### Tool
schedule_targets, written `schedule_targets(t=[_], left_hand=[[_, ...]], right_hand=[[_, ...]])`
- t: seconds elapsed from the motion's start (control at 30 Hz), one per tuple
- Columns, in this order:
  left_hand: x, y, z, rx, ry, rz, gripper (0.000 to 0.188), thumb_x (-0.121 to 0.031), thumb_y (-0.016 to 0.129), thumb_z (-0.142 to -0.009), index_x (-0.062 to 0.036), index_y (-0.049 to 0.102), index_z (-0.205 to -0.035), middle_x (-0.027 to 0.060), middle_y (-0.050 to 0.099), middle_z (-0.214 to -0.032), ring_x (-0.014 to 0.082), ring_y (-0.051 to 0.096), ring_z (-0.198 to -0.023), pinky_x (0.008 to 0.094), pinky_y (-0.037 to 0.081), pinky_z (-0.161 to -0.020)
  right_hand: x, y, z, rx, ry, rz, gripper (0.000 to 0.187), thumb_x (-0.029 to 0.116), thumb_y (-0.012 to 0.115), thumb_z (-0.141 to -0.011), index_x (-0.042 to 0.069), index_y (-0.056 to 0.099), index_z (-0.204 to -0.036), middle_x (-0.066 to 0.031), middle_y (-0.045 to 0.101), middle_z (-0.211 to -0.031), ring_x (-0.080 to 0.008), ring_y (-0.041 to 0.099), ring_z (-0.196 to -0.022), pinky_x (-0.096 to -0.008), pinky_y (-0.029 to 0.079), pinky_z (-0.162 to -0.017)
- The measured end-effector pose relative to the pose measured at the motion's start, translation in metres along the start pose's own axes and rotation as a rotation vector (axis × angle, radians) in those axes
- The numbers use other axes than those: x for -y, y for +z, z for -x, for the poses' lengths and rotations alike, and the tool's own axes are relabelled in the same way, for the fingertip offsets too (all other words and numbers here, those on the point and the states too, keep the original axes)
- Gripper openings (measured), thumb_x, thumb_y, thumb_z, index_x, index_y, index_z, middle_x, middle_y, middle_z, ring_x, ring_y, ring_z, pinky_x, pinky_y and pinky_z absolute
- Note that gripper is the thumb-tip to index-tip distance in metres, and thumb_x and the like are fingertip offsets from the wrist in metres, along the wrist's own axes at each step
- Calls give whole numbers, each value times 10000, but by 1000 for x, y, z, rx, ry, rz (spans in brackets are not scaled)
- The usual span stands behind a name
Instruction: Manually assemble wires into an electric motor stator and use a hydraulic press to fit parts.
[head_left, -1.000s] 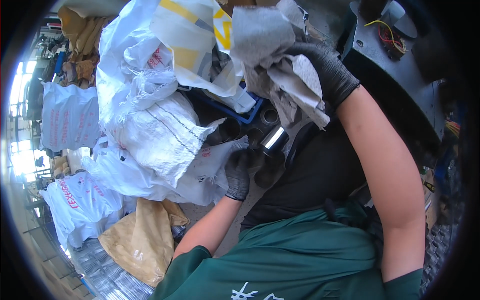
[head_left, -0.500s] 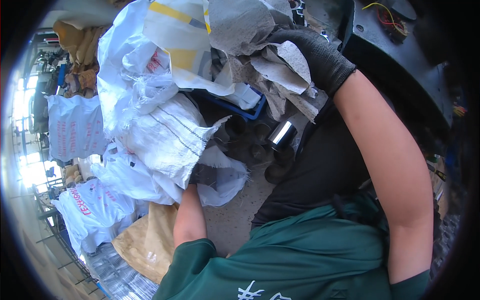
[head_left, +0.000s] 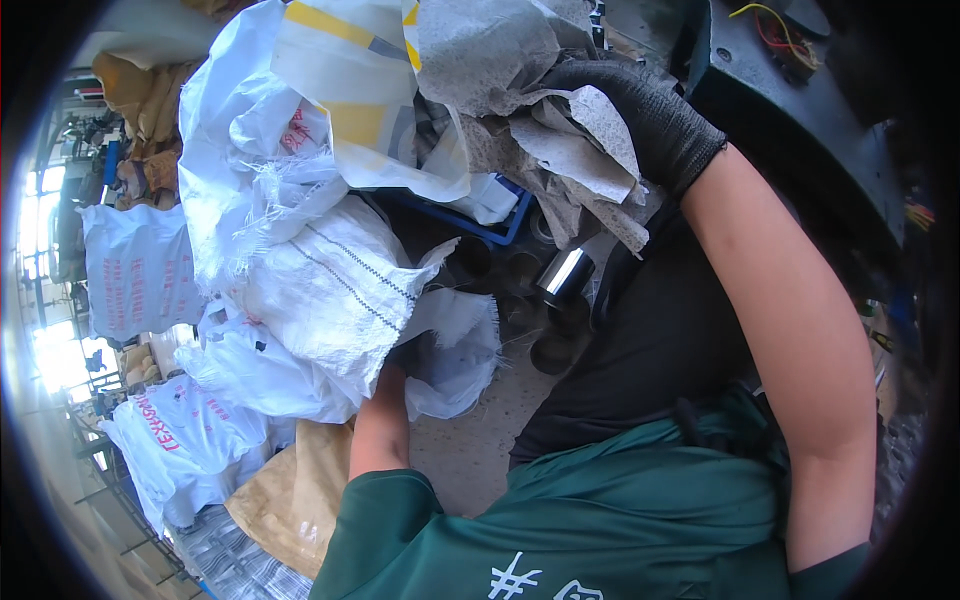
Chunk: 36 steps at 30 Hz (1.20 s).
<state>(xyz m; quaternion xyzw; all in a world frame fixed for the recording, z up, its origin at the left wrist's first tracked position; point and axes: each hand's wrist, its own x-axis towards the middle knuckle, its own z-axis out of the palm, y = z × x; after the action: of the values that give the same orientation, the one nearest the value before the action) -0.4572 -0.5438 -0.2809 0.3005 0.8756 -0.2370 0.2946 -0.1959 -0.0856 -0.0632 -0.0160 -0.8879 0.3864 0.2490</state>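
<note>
My right hand (head_left: pixel 640 115), in a black knit glove, is closed on a bunch of crumpled grey speckled sheets (head_left: pixel 575 150), whose material I cannot make out. Its fingertips are partly behind them. My left hand (head_left: pixel 402 360), also dark-gloved, reaches under the open mouth of a white woven sack (head_left: pixel 335 275) with frayed edges; its fingers are hidden. Left of the grey sheets hangs a translucent white bag with yellow bands (head_left: pixel 375 125). Below the sheets stands a shiny metal cylinder (head_left: pixel 567 273), among dark round parts (head_left: pixel 520 270).
A blue crate (head_left: pixel 505 232) sits behind the sack. White printed sacks (head_left: pixel 140 270) and a brown sack (head_left: pixel 290 490) line the left side. At the upper right is a dark machine edge (head_left: pixel 780 110) with coloured wires (head_left: pixel 775 30). My dark-trousered leg (head_left: pixel 650 310) borders the cylinder.
The view has shifted slightly. My right hand still holds the grey sheets and appears a little further right. My left hand has gone slightly deeper under the white sack.
</note>
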Motion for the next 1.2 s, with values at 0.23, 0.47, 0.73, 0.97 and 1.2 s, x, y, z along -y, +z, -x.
schedule_targets(t=[0.23,0.47,0.73,0.97,1.2], left_hand=[[-64,57,70,349,688,-524,502,-333,479,-1024,-85,568,-1451,231,574,-1458,361,544,-1367,420,370,-1187],[-81,54,116,113,555,-63,491,-242,565,-974,-35,584,-1419,237,551,-1483,395,515,-1386,441,368,-1203],[-28,-45,158,-91,524,402,632,-205,623,-933,-22,480,-1520,239,533,-1505,339,509,-1403,400,365,-1206],[-115,-139,158,13,601,1862,528,-196,610,-995,-40,505,-1488,184,572,-1451,317,521,-1372,418,409,-1164],[-189,-141,50,-389,1057,1042,534,-291,505,-1073,-47,422,-1540,158,539,-1489,289,484,-1415,428,401,-1189]], right_hand=[[-4,-6,6,-41,4,73,304,222,725,-919,116,744,-1203,-113,765,-1135,-233,739,-1021,-336,584,-965],[6,-17,6,-51,-21,150,301,197,760,-924,114,733,-1212,-121,762,-1121,-230,734,-1031,-326,578,-971],[13,-38,7,-97,398,-592,268,101,778,-905,72,690,-1156,-107,724,-1154,-185,708,-1092,-308,569,-1006],[49,-61,28,296,125,-51,229,84,743,-904,76,722,-1131,-103,751,-1101,-190,726,-1026,-313,582,-975],[53,-29,23,450,678,-861,420,157,775,-834,35,719,-1232,-86,732,-1181,-171,679,-1112,-330,515,-1022]])
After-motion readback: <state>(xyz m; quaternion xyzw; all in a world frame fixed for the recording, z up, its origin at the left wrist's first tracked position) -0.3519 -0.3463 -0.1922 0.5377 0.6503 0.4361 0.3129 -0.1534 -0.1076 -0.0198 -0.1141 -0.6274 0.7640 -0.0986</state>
